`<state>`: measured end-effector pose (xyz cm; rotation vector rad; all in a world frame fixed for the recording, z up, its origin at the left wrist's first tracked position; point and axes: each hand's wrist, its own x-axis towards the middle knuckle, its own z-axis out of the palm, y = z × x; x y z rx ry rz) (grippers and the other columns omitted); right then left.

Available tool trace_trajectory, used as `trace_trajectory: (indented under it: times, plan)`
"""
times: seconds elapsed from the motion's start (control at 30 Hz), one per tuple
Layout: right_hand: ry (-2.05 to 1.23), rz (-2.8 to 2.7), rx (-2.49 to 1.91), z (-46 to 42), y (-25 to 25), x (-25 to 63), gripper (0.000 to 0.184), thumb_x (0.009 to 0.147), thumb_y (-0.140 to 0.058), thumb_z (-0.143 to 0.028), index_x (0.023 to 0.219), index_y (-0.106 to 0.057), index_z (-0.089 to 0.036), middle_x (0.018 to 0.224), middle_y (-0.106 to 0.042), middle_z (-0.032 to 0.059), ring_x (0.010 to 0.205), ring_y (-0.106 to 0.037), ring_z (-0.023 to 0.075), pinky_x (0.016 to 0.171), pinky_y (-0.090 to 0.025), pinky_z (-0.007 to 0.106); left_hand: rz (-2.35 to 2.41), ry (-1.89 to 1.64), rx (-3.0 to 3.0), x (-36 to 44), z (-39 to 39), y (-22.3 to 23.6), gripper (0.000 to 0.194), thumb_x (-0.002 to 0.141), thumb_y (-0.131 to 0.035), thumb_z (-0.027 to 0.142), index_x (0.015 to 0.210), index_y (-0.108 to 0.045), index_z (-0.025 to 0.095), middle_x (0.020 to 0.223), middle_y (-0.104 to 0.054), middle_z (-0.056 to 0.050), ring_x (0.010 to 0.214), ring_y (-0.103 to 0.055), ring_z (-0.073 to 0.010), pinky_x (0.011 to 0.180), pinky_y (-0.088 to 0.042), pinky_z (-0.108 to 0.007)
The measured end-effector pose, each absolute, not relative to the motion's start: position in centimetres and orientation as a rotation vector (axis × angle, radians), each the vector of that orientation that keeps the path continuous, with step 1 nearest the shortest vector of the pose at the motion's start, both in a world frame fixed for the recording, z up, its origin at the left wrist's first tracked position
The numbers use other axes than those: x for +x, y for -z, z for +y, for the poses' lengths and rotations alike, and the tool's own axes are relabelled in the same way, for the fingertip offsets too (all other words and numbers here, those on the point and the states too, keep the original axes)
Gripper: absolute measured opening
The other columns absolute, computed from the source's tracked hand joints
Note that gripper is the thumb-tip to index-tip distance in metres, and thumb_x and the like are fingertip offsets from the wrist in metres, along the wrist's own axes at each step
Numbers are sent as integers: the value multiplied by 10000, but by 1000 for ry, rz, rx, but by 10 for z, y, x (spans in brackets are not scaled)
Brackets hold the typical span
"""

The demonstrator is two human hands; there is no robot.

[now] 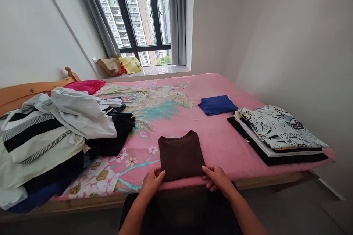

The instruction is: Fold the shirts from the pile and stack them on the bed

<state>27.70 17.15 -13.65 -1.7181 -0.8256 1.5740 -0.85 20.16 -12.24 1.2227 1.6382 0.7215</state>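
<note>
A dark brown shirt [182, 156], folded into a compact rectangle, lies at the bed's front edge with its neckline facing away from me. My left hand [152, 181] pinches its near left corner between thumb and fingers. At the near right corner, my right hand [216, 180] grips the fabric the same way, its other fingers curled below. The shirt rests flat on the pink flowered bedsheet [176, 125].
To the left is a loose heap of clothes [55, 132]. A stack of folded shirts [284, 132] sits at the right, with a folded blue garment [217, 105] just behind it. Paper bag [110, 66] and yellow bag [131, 64] stand on the windowsill.
</note>
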Motion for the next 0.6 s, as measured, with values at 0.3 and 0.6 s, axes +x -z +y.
trace_trajectory:
  times: [0.3,0.6]
  plan:
    - [-1454,-569,-1505,156,138,251,330,701,-653,-441,786,-462,-185,709,-638,19,565,-646,164,419,-477,227,1461,-741,881,14,190,122,325,652,-663,337,874,-489,175,637,-534,51,377,-491,-72,347,-374,-194]
    - [-1426,-247,-1160,109,152,245,304,720,-660,-424,866,-495,-215,784,-626,-23,648,-618,148,584,-547,319,1126,-728,600,19,133,136,362,652,-691,319,928,-500,185,750,-632,7,540,-583,-105,422,-395,-191]
